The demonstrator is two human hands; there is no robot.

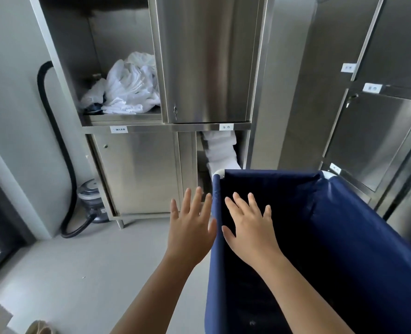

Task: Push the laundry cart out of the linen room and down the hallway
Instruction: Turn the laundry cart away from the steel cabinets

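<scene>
You face a stainless steel cabinet (137, 172) w/ one open upper compartment holding white linen (130, 90). Grey wall (9, 80) at left, black hose (55, 145) beside it. Pale grey floor (79, 261). More steel lockers (377, 131) at right.

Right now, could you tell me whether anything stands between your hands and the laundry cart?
Nothing visible does. The left hand hovers open just outside the blue laundry cart, beside its near left rim, and the right hand is spread open over the cart's dark inside. Neither grips the rim yet.
</scene>
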